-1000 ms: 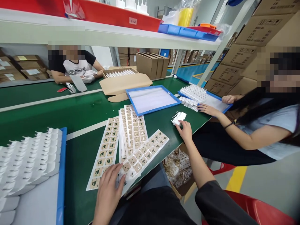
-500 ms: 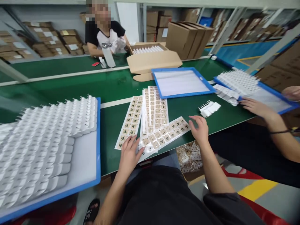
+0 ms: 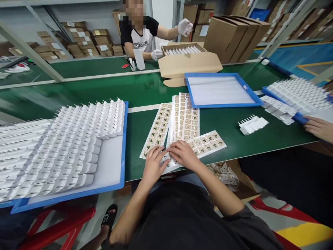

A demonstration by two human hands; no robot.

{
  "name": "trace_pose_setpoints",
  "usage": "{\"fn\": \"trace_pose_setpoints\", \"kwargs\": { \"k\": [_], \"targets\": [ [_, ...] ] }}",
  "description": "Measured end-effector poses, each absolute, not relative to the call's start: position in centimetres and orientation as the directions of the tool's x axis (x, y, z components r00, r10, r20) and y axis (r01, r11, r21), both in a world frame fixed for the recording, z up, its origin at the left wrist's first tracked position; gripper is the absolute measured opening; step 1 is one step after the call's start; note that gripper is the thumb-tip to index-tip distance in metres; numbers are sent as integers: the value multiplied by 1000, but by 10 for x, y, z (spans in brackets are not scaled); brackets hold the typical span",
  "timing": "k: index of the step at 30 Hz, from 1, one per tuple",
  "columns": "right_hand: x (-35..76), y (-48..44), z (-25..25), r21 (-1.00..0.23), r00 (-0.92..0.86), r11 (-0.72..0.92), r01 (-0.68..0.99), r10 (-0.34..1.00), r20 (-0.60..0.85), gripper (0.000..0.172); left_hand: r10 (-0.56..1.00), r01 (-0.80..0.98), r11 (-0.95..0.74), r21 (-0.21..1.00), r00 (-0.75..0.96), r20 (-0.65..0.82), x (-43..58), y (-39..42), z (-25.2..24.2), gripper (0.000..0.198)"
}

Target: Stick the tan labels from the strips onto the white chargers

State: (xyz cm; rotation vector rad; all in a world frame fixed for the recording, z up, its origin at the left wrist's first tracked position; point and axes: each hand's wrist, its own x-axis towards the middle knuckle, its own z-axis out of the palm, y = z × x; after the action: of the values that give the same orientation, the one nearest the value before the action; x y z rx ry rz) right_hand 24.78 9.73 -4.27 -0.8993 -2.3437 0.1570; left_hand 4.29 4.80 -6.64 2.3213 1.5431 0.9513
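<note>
A sheet of beige stickers (image 3: 206, 144) lies slanted near the table's front edge, its left end under my hands. My left hand (image 3: 154, 166) has its fingers bent and closed over that end, thumb on the near side. Beside it my right hand (image 3: 184, 154) reaches in from the right, fingertips drawn together at the same end. Whatever the right fingertips pinch is hidden. A small white patch with a dark mark shows between the hands. More sticker sheets (image 3: 185, 114) overlap behind them, and a single sheet (image 3: 158, 126) lies to their left.
Left stands a blue-rimmed tray (image 3: 124, 146) of white plastic parts with metal pins. Behind the sheets is another blue-framed tray (image 3: 223, 91). A white pinned part (image 3: 253, 125) lies at right, near a co-worker's hand (image 3: 319, 128). Across the table, a gloved person sits by an open carton (image 3: 189, 64).
My right hand has moved left from the sheet's right end to beside my left hand, its fingers closing. The view has shifted. The person opposite has raised one gloved hand.
</note>
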Motion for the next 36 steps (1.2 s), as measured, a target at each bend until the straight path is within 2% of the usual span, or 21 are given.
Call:
{"fn": "trace_pose_setpoints", "kwargs": {
  "k": [6,11,15,18,21,23,25,30,36],
  "targets": [
    [251,101,-46,-206,-629,798,566,580,519,14,862,776,-463,428,281,421,44,48,-70,38],
    [250,102,-52,-180,-643,783,596,599,478,21,828,811,-502,299,353,435,45,47,-71,38],
    [257,98,-48,-311,-594,765,564,638,490,21,821,838,-493,234,359,444,45,46,-71,38],
    [274,88,-39,-519,-528,720,461,693,491,18,821,829,-493,264,343,457,44,47,-74,39],
    [299,76,-33,-772,-329,543,330,833,444,19,826,806,-497,322,325,461,41,49,-79,37],
    [317,68,-32,-851,-176,436,291,899,400,26,825,798,-497,340,313,472,40,49,-82,35],
    [331,63,-33,-869,-99,392,301,920,380,32,822,802,-488,344,291,489,40,49,-83,34],
    [334,61,-36,-877,-70,347,331,936,344,33,819,798,-468,380,230,526,47,52,-76,31],
    [308,69,-26,-888,-104,360,285,933,345,32,801,597,-578,556,286,526,78,64,-49,39]
  ]
}}
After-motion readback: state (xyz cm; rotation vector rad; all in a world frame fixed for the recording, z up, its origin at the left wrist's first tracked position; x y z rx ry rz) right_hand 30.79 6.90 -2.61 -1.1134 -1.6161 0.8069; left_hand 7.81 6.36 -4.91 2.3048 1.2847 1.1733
